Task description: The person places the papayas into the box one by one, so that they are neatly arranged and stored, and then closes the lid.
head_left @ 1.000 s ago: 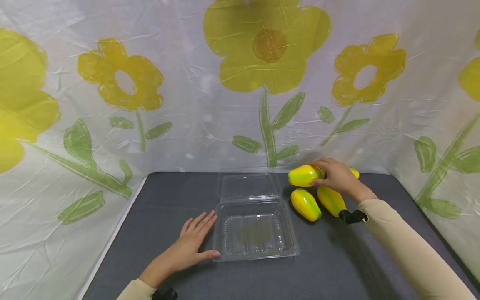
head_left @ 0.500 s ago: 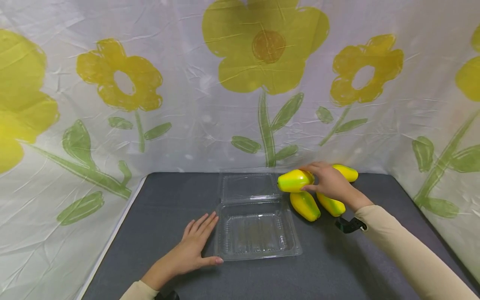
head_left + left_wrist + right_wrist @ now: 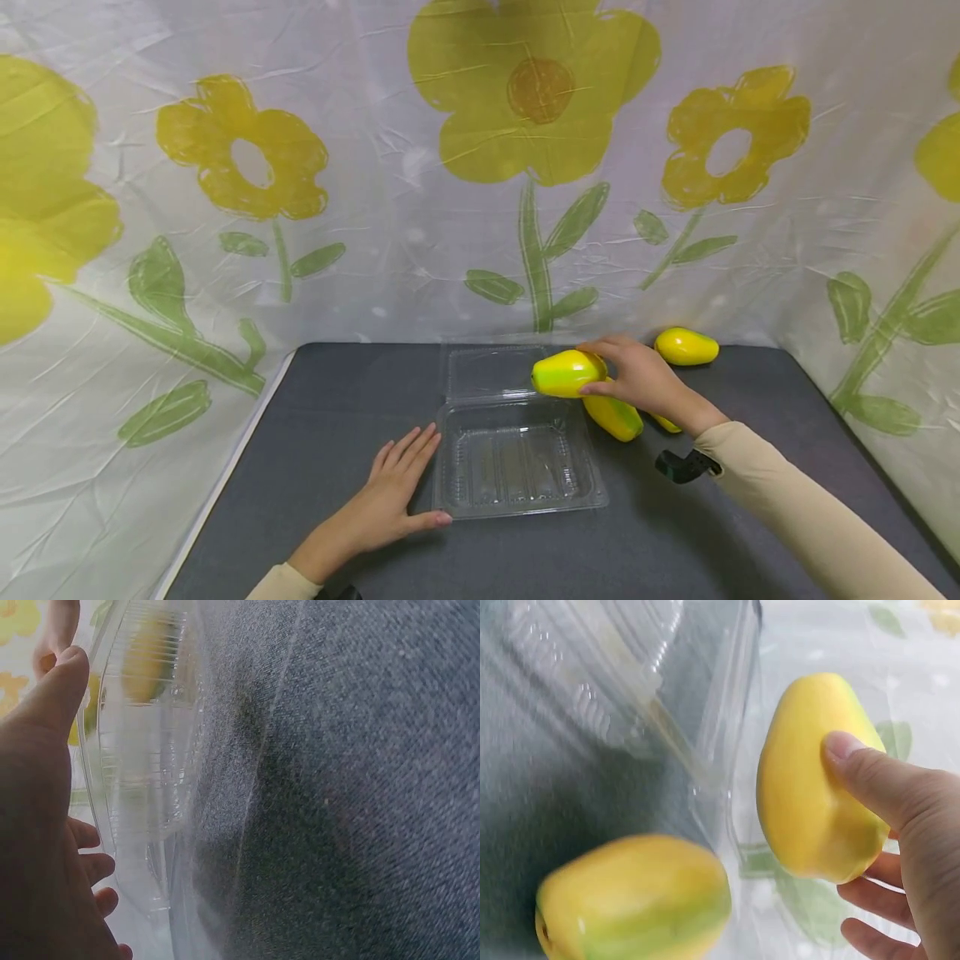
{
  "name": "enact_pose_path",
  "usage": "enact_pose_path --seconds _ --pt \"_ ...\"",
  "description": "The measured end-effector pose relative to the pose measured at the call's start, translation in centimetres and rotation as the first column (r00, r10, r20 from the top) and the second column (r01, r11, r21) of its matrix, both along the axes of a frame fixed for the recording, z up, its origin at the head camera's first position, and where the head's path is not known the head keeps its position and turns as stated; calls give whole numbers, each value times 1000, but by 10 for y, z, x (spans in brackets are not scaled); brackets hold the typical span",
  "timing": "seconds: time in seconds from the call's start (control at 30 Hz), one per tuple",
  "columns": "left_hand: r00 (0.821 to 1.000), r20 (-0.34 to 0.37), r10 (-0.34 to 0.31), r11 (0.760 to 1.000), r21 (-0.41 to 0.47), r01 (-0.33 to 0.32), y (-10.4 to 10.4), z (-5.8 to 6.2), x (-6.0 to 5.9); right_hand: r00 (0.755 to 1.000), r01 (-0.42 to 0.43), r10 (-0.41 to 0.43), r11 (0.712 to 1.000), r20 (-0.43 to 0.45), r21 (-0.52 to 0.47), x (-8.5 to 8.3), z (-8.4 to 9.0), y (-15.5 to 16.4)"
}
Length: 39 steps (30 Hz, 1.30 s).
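My right hand [image 3: 641, 379] grips a yellow-green papaya [image 3: 567, 373] between thumb and fingers, raised over the back right corner of a clear plastic clamshell box [image 3: 517, 467]. In the right wrist view the thumb presses across the held papaya [image 3: 817, 780]. The box lies with its lid [image 3: 495, 372] folded back toward the wall. My left hand [image 3: 390, 496] is spread at the box's left side, fingers straight, fingertips and thumb at its rim. In the left wrist view that hand [image 3: 45, 787] stands beside the clear wall [image 3: 146, 750].
One papaya [image 3: 613, 417] lies just right of the box. Another papaya [image 3: 665, 422] is mostly hidden behind the right hand, and a further papaya [image 3: 686, 347] lies at the back right. A flower-printed cloth [image 3: 375, 208] hangs behind the dark grey table [image 3: 360, 383].
My right hand has carried the papaya left and slightly nearer, from the other papayas to over the box's back right corner. The left hand has barely shifted.
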<state>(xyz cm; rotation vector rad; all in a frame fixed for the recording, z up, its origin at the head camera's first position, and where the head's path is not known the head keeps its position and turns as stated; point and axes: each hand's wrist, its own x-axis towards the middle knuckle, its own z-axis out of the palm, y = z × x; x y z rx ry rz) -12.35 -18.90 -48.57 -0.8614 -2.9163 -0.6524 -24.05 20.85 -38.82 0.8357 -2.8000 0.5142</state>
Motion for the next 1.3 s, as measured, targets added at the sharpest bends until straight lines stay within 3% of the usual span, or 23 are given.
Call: enact_pose_path --seconds 0.93,1.3 --pt "999 -20 44 999 5 -44 7 -3 5 997 -23 33 989 67 -145 27 -15 -68" --pt "998 -17 61 998 -3 -61 10 -2 7 987 -4 35 981 155 -195 31 -30 -92"
